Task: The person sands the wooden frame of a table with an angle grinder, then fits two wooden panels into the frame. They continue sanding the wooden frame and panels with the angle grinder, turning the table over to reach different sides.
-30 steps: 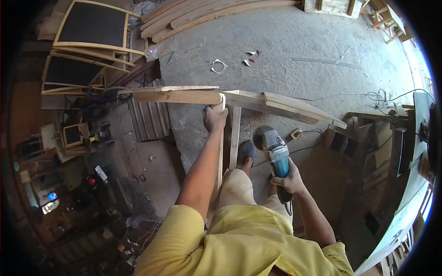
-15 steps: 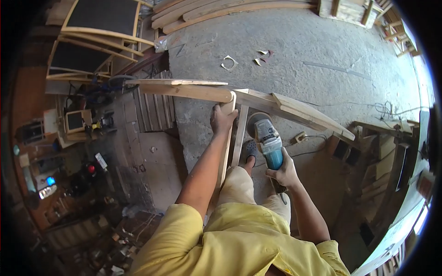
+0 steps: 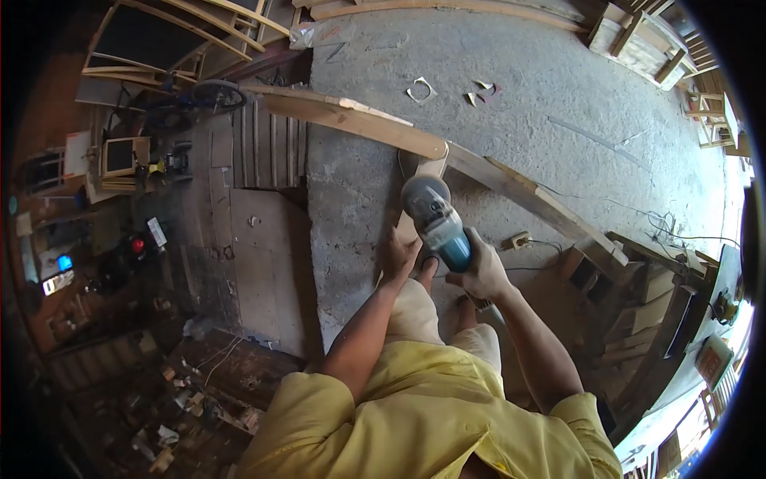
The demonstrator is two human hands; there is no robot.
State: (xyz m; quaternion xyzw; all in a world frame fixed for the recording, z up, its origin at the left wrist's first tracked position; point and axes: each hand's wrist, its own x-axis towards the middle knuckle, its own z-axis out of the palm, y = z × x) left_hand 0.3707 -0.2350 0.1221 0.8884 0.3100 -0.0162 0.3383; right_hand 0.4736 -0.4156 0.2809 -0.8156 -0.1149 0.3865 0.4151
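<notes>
My right hand [image 3: 483,270] is wrapped around the teal body of an angle grinder [image 3: 452,244]. The grinder's round disc overlaps the upper face of a short wooden board [image 3: 406,230] that runs down toward my legs. Lower on this board, my left hand [image 3: 398,257] grips it, close beside the grinder's head. The board's far end meets a long wooden beam [image 3: 359,124], which stretches away to the left. To the right, a second beam [image 3: 515,194] slants down, with a thinner strip along its top.
A power socket [image 3: 520,239] with a cord lies on the concrete floor [image 3: 511,96] at right. Paper cut-outs [image 3: 420,90] are scattered ahead. Wooden frames [image 3: 152,36] stand at upper left, and a wooden bench [image 3: 638,48] at upper right. Scraps cover the lower left floor.
The grinder has moved left, from beside the board to over it. My left hand has slid down the board toward my body. The view has shifted slightly.
</notes>
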